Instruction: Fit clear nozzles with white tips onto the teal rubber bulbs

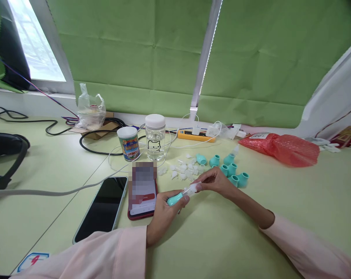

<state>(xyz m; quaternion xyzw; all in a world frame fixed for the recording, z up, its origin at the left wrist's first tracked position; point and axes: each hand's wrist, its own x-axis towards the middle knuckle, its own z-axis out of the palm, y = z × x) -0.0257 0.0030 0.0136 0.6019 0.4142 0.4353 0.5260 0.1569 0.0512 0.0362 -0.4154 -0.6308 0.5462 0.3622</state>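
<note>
My left hand (164,215) is closed around a teal rubber bulb (174,198) just above the pale green table (210,240). My right hand (214,181) pinches a clear plastic tip (192,189) that sits at the bulb's open end. Behind my right hand lie several more teal bulbs (233,170) and a scatter of small clear plastic tips (183,170). Both of my arms wear pale pink sleeves.
Two phones lie left of my hands: a dark one (102,209) and a red-cased one (143,192) with its screen lit. Further back stand a tin can (129,143), a clear jar (155,137), a yellow power strip (195,135), cables and a red plastic bag (283,148).
</note>
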